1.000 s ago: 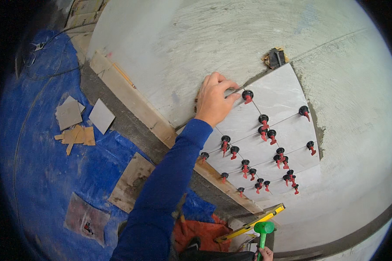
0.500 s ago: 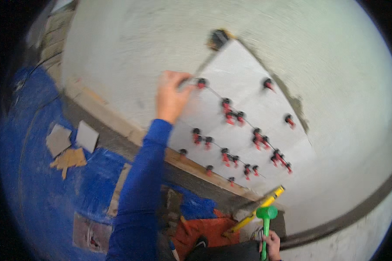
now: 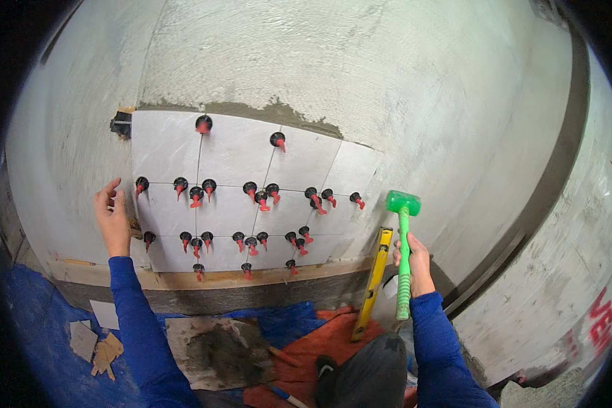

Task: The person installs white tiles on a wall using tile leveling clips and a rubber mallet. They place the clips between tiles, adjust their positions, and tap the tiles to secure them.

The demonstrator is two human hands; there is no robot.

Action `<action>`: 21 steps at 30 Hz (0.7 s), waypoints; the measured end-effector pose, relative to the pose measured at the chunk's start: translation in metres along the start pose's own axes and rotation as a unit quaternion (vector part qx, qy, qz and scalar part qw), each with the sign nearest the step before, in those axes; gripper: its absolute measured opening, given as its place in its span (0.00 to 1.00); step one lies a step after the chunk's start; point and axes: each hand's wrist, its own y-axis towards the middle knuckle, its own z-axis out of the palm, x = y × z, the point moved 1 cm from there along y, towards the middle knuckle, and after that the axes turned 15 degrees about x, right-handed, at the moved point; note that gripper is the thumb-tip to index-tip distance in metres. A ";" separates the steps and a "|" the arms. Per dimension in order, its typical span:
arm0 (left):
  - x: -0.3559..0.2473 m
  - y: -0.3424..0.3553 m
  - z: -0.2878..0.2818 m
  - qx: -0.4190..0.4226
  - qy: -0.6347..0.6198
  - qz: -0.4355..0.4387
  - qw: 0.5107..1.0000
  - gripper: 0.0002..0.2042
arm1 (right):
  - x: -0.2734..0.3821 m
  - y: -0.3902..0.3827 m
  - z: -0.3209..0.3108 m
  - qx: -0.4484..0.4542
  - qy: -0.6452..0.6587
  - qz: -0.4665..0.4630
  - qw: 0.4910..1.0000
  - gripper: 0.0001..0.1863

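My left hand [image 3: 113,214] is open beside the left edge of the pale grey wall tiles [image 3: 234,155], fingers raised and slightly curled, holding nothing. Across the tile joints sit several levelling clips with black round bases and red handles [image 3: 261,201]. My right hand [image 3: 419,266] grips a green mallet [image 3: 402,202] upright, its head higher than my fingers, to the right of the tiles. Just left of the mallet a yellow spirit level [image 3: 371,284] leans against the lower wall. A small dark object [image 3: 121,124] is at the tiles' upper left.
A wooden batten [image 3: 88,273] runs along the wall's foot. Blue sheeting [image 3: 34,326] and orange sheeting [image 3: 304,350] cover the floor, with loose tile pieces [image 3: 83,340] and a stained board [image 3: 221,350]. My knee [image 3: 364,374] is low centre. A rough panel [image 3: 537,285] stands right.
My view has turned, bringing the tiles level and leftward in the picture. My left hand has drawn away from the upper tile edge. My right hand has raised the mallet.
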 end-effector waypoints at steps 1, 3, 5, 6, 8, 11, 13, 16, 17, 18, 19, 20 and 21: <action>-0.005 0.001 -0.003 0.000 -0.014 0.006 1.000 0.13 | -0.005 0.008 -0.003 0.005 0.023 0.007 1.000 0.18; -0.015 0.003 -0.010 -0.011 -0.035 0.025 0.999 0.13 | -0.013 0.021 -0.011 0.035 0.066 0.031 0.997 0.18; -0.022 0.006 -0.018 -0.019 -0.034 0.018 0.999 0.13 | -0.020 0.030 -0.020 0.084 0.108 0.064 0.989 0.21; -0.025 0.008 -0.022 -0.028 -0.028 0.030 0.999 0.14 | -0.026 0.036 -0.023 0.067 0.152 0.055 0.985 0.22; -0.027 0.012 -0.030 -0.054 -0.067 0.031 0.996 0.14 | -0.031 0.043 -0.032 0.104 0.150 0.062 0.981 0.22; -0.024 0.018 -0.042 -0.092 -0.133 0.014 0.987 0.14 | -0.037 0.051 -0.041 0.125 0.143 0.060 0.980 0.22; -0.020 0.021 -0.049 -0.113 -0.143 0.013 0.983 0.14 | -0.038 0.056 -0.045 0.125 0.152 0.056 0.979 0.21; -0.014 0.024 -0.051 -0.129 -0.214 -0.006 0.968 0.13 | -0.037 0.061 -0.045 0.135 0.165 0.059 0.975 0.19; -0.013 0.024 -0.051 -0.140 -0.223 -0.010 0.965 0.13 | -0.036 0.061 -0.045 0.148 0.153 0.064 0.975 0.19; -0.012 0.025 -0.050 -0.137 -0.234 -0.007 0.962 0.13 | -0.034 0.061 -0.045 0.160 0.141 0.070 0.974 0.19; -0.013 0.025 -0.049 -0.135 -0.241 0.001 0.961 0.13 | -0.033 0.060 -0.045 0.165 0.137 0.076 0.974 0.19; -0.014 0.025 -0.048 -0.138 -0.247 0.005 0.959 0.13 | -0.033 0.060 -0.045 0.169 0.133 0.083 0.973 0.20; -0.015 0.025 -0.048 -0.132 -0.233 -0.002 0.963 0.13 | -0.032 0.060 -0.045 0.185 0.134 0.084 0.970 0.20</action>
